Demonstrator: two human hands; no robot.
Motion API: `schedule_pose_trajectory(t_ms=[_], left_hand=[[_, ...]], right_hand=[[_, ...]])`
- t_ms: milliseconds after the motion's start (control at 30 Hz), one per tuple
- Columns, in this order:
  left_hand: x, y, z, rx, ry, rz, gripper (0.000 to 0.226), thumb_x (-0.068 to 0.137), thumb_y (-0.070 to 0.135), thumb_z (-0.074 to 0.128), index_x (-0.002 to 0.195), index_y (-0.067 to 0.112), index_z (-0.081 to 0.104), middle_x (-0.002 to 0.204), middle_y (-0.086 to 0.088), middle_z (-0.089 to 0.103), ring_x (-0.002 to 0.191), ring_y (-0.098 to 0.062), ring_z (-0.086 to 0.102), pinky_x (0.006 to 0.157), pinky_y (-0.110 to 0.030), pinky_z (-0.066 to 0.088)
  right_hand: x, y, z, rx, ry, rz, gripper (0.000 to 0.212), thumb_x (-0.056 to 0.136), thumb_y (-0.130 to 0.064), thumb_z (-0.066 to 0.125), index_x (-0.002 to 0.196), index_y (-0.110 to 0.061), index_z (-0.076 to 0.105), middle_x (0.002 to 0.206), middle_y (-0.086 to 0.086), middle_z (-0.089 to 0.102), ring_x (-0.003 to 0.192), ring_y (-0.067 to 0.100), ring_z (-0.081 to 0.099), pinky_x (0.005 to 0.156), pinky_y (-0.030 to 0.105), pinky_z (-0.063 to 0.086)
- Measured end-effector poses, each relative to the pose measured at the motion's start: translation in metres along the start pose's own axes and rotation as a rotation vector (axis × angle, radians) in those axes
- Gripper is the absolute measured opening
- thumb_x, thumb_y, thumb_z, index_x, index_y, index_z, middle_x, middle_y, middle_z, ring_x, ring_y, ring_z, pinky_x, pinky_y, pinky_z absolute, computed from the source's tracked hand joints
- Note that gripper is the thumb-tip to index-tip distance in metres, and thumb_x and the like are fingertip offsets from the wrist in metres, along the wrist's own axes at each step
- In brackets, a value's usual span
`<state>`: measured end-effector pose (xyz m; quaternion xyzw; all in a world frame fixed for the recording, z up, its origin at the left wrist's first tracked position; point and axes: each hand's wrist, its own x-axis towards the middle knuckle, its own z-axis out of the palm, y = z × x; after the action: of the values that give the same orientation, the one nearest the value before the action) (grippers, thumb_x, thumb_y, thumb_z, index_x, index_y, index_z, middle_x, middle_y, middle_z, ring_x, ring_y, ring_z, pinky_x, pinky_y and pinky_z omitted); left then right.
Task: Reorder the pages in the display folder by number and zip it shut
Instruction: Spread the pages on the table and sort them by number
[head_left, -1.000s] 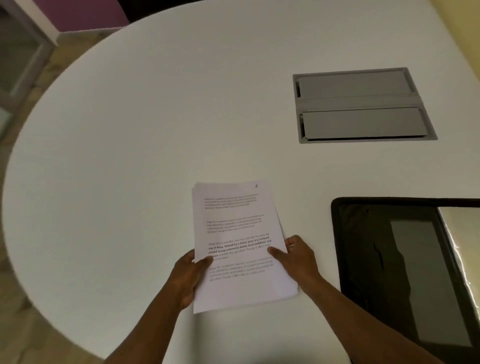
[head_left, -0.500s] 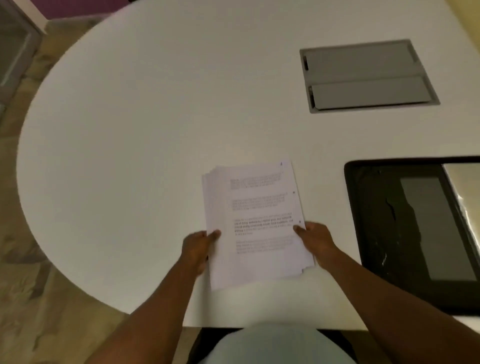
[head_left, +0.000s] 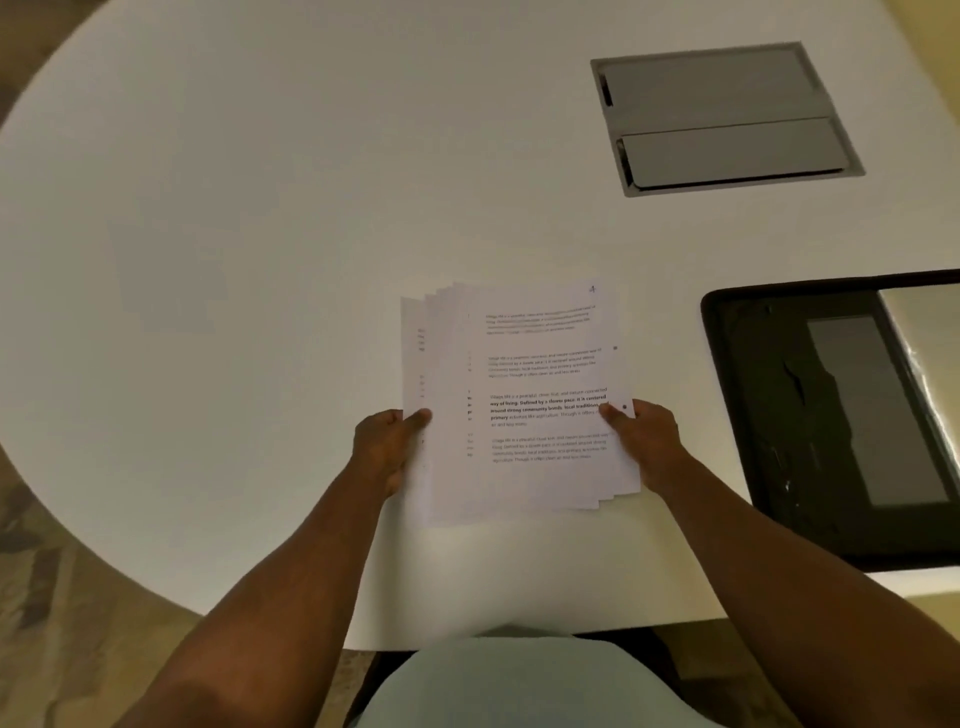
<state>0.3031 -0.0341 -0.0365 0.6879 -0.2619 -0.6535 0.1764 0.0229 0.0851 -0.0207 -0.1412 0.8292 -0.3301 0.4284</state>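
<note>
A stack of several white printed pages (head_left: 524, 400) is held just above the white table (head_left: 260, 234), fanned out toward the left. The top page carries a handwritten 4 at its upper right corner. My left hand (head_left: 387, 447) grips the stack's left edge, thumb on top. At the right edge my right hand (head_left: 647, 441) pinches the pages, its thumb lying on the top sheet. The black display folder (head_left: 769, 415) lies open on the table to the right, with a clear sleeve inside it.
A grey cable hatch (head_left: 722, 117) is set flush into the tabletop at the far right. The table's rounded edge curves along the left and near side, with patterned floor (head_left: 47, 571) beyond it. My lap is below the near edge.
The pages have fanned out further to the left and my hands have slid apart to the stack's side edges. The camera tilted down, so everything sits lower and nearer.
</note>
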Motion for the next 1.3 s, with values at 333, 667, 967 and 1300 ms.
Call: schedule_pose_trajectory(t_ms=[333,667,967,1300], left_hand=[[-0.002,0.003,-0.011,-0.005,0.150,0.097,0.001,0.087,0.013,0.071,0.088,0.013,0.071,0.096,-0.010,0.074,0.088,-0.028,0.071,0.088,-0.046,0.056],[-0.005,0.011,0.006,0.765,0.487,0.637,0.044,0.089,0.028,0.066,0.127,0.007,0.057,0.127,-0.013,0.052,0.117,-0.033,0.050,0.095,-0.040,0.044],[-0.015,0.013,0.061,0.522,0.216,0.316,0.054,0.083,0.047,0.071,0.126,0.019,0.054,0.112,0.003,0.060,0.105,-0.017,0.060,0.095,-0.038,0.050],[-0.009,0.004,0.052,0.834,0.435,0.386,0.076,0.075,0.055,0.074,0.132,0.011,0.048,0.130,-0.010,0.049,0.121,-0.030,0.046,0.096,-0.044,0.043]], right_hand=[[0.031,0.001,-0.037,-0.061,0.052,-0.044,0.027,0.095,-0.022,0.061,0.115,-0.005,0.062,0.111,0.011,0.064,0.093,0.024,0.058,0.080,0.035,0.047],[0.029,-0.015,-0.031,0.059,-0.168,-0.069,0.024,0.091,-0.014,0.066,0.116,-0.014,0.063,0.110,0.003,0.066,0.099,0.024,0.064,0.092,0.040,0.052],[0.010,0.000,0.005,-0.238,-0.048,-0.245,0.020,0.093,-0.025,0.064,0.107,-0.011,0.063,0.103,0.003,0.069,0.087,0.018,0.065,0.075,0.026,0.054],[0.030,-0.012,-0.036,-0.104,0.277,-0.158,0.024,0.095,-0.024,0.060,0.104,-0.002,0.065,0.091,0.006,0.062,0.085,0.026,0.061,0.074,0.029,0.049]])
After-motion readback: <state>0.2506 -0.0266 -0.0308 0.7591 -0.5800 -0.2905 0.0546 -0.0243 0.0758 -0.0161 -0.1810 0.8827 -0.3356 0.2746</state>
